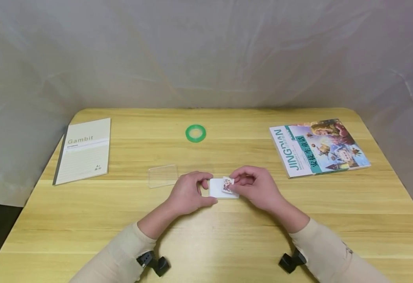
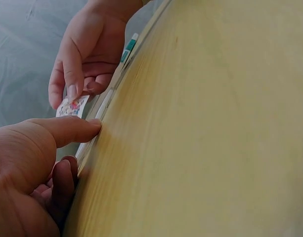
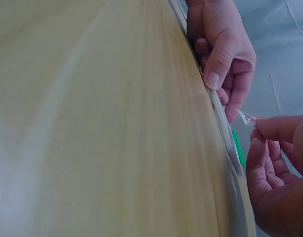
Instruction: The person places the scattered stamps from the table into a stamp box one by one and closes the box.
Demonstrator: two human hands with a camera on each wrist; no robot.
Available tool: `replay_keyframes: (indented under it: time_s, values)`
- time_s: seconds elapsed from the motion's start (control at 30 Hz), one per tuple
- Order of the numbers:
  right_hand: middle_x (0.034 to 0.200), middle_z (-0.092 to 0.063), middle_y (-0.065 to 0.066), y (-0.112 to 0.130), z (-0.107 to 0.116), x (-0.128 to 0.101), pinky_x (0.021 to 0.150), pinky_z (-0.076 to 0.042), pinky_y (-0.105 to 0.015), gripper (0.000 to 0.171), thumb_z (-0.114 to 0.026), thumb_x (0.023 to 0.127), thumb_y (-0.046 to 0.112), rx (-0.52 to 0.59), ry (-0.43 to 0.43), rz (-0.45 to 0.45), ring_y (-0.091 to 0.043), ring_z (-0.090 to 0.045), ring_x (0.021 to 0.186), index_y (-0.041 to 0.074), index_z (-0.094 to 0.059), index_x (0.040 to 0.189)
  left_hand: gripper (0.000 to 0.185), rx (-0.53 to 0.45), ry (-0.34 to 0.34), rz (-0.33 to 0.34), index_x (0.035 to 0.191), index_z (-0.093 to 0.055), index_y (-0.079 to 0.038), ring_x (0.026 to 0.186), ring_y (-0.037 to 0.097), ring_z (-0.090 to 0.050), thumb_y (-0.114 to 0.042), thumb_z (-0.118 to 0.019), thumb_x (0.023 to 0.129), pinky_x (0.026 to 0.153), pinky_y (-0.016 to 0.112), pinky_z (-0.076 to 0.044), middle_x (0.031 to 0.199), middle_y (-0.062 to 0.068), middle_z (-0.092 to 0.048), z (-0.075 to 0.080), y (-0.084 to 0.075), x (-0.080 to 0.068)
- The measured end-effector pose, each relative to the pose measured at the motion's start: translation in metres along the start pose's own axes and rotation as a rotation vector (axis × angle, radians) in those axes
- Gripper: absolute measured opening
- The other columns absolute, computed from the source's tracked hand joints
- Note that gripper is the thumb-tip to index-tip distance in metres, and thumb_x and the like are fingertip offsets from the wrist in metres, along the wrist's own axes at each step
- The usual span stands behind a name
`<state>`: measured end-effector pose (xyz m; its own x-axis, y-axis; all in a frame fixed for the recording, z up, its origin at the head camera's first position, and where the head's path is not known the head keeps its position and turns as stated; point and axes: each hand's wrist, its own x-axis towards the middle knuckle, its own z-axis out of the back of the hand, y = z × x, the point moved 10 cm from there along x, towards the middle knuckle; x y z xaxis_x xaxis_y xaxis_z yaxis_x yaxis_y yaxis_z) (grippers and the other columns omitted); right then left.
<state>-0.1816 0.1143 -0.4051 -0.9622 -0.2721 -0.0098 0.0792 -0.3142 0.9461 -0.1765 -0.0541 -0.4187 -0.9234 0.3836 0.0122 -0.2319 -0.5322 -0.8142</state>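
In the head view, a flat white rectangular piece (image 1: 216, 189) lies on the table in front of the person. The left hand (image 1: 189, 192) grips its left end, thumb at the near edge and index finger at the far edge. Between thumb and fingers, the right hand (image 1: 257, 188) pinches a small white card with a colourful print (image 1: 227, 185), tilted over the right part of the white piece. The left wrist view shows the printed side of this card (image 2: 72, 106) under the right thumb. A thin clear plastic cover (image 1: 163, 177) lies left of the left hand.
A green roll of tape (image 1: 201, 137) lies farther back on the wooden table (image 1: 224, 243). At the left is a Gambit notebook (image 1: 86, 157), near the table's edge. A thick illustrated book (image 1: 319, 149) lies at the back right. Grey fabric (image 1: 199, 51) hangs behind the table.
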Motion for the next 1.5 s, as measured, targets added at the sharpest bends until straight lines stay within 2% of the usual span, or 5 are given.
replay_keyframes:
  time_s: [0.13, 0.53, 0.8, 1.07, 1.5]
  values:
    - [0.088, -0.07, -0.007, 0.0, -0.007, 0.003, 0.066, -0.056, -0.028, 0.018, -0.083, 0.08, 0.002, -0.023, 0.017, -0.004, -0.021, -0.067, 0.076, 0.004, -0.074, 0.096, 0.06, 0.005, 0.004, 0.002, 0.12, -0.068, 0.0, 0.058, 0.009, -0.052, -0.015, -0.094, 0.068, 0.053, 0.025, -0.045, 0.087, -0.003, -0.06, 0.0, 0.0, 0.0]
    - [0.082, -0.069, 0.001, 0.002, -0.018, 0.009, 0.065, -0.055, -0.031, 0.018, -0.083, 0.08, 0.002, -0.119, 0.039, 0.057, -0.016, -0.066, 0.074, 0.011, -0.074, 0.093, 0.059, 0.001, 0.002, -0.005, 0.119, -0.069, -0.001, 0.057, 0.009, -0.051, -0.016, -0.094, 0.068, 0.053, 0.025, -0.045, 0.087, -0.003, -0.06, 0.0, 0.001, 0.001]
    - [0.073, -0.061, 0.004, 0.007, -0.019, 0.01, 0.057, -0.046, -0.029, 0.021, -0.086, 0.078, 0.005, -0.226, 0.018, 0.099, -0.016, -0.056, 0.066, 0.015, -0.074, 0.092, 0.06, -0.007, 0.007, 0.004, 0.12, -0.068, 0.0, 0.057, 0.009, -0.052, -0.016, -0.094, 0.068, 0.053, 0.025, -0.045, 0.087, -0.004, -0.06, -0.001, 0.001, 0.001]
    - [0.072, -0.059, 0.004, 0.006, -0.02, 0.011, 0.055, -0.044, -0.027, 0.023, -0.087, 0.076, 0.005, -0.271, 0.017, 0.098, -0.015, -0.052, 0.063, 0.014, -0.074, 0.092, 0.06, -0.005, 0.001, -0.008, 0.12, -0.068, -0.001, 0.056, 0.008, -0.051, -0.016, -0.094, 0.067, 0.051, 0.026, -0.045, 0.086, -0.005, -0.06, -0.002, 0.003, 0.001]
    - [0.079, -0.059, 0.004, 0.005, -0.023, 0.013, 0.056, -0.043, -0.028, 0.022, -0.088, 0.077, 0.013, -0.364, 0.034, 0.11, -0.014, -0.05, 0.062, 0.014, -0.076, 0.095, 0.059, -0.008, -0.006, -0.02, 0.118, -0.069, -0.001, 0.056, 0.008, -0.051, -0.016, -0.094, 0.067, 0.053, 0.026, -0.046, 0.086, -0.005, -0.06, -0.001, 0.002, 0.001]
